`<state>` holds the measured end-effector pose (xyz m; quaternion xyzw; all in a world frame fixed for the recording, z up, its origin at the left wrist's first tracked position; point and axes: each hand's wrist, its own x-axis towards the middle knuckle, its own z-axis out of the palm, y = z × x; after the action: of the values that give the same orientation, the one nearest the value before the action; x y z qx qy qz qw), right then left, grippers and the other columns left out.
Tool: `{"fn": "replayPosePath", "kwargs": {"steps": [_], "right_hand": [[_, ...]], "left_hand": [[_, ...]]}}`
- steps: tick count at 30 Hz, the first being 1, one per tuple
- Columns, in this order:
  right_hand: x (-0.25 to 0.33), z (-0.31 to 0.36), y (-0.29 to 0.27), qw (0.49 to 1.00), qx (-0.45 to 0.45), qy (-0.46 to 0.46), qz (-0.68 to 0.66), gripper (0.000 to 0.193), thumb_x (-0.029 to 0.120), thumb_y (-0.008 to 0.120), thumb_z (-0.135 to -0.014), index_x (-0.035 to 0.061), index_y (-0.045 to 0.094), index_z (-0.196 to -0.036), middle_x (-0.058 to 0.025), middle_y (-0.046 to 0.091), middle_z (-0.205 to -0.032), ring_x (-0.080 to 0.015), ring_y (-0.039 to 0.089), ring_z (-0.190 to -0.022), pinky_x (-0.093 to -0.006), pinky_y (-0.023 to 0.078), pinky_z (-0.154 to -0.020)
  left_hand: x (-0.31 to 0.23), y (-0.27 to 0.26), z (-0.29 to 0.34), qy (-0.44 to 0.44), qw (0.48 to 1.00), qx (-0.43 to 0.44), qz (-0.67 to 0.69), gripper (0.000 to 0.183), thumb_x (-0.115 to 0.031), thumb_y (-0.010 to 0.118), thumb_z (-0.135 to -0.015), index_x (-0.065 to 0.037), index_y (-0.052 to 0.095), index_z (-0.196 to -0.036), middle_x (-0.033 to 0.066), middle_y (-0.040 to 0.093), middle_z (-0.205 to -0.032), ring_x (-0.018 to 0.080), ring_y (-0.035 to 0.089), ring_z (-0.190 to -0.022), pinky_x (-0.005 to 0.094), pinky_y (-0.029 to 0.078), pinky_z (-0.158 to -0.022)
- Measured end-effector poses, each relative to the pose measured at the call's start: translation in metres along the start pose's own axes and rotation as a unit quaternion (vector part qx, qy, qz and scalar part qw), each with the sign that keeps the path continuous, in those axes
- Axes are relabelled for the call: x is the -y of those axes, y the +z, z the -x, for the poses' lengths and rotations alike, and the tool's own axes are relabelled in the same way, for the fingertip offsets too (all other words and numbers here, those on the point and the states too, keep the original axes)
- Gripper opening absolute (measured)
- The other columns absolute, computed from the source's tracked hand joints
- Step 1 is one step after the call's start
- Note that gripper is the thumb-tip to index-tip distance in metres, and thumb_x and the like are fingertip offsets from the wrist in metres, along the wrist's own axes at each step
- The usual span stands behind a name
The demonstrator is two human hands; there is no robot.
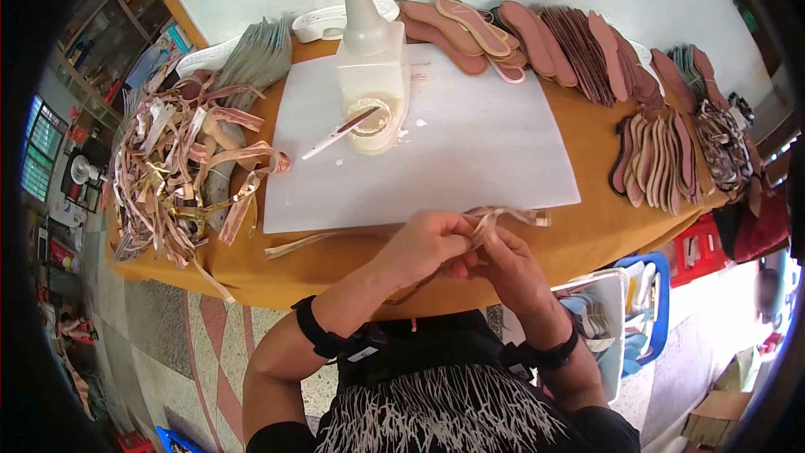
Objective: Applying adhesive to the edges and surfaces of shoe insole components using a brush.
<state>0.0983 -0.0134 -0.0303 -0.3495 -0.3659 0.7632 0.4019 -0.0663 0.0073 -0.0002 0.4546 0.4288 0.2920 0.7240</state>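
Close to the table's front edge, my left hand (429, 239) and my right hand (510, 267) meet, fingers closed on thin pinkish-tan shoe straps (486, 225). The straps loop up between the fingertips; their ends stick out to the right, by the corner of the white board (470, 151). Another length of strap (302, 244) runs out leftward along the board's front edge, passing behind my left hand. Part of the bundle is hidden by my fingers. Beyond my hands, a cream glue pot (369, 59) with a cone top stands on the board, a brush (340, 135) resting in its opening.
A tangled heap of straps (172, 172) covers the table's left side. Behind it stand grey insoles (256, 54). Pink-brown insoles (579, 50) line the back, with more insoles (656, 159) at the right. Beside my right arm sit a white bin (616, 327) and a blue crate (658, 310).
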Motion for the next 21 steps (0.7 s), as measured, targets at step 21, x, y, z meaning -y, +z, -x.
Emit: {"fn": "replayPosePath", "kwargs": {"steps": [21], "right_hand": [[-0.007,-0.007,0.010,0.993,-0.094,-0.066,-0.021,0.022,0.019,0.050,-0.087,-0.0012,0.058,-0.092,-0.0033,0.057,-0.078,-0.0089,0.051,-0.070,-0.0221,0.042,-0.064]], "left_hand": [[0.015,-0.005,0.016,0.016,0.998,-0.064,0.020,0.019,-0.011,0.054,-0.078,0.004,0.055,-0.089,0.0078,0.059,-0.072,0.0107,0.054,-0.061,0.0217,0.044,-0.054]]}}
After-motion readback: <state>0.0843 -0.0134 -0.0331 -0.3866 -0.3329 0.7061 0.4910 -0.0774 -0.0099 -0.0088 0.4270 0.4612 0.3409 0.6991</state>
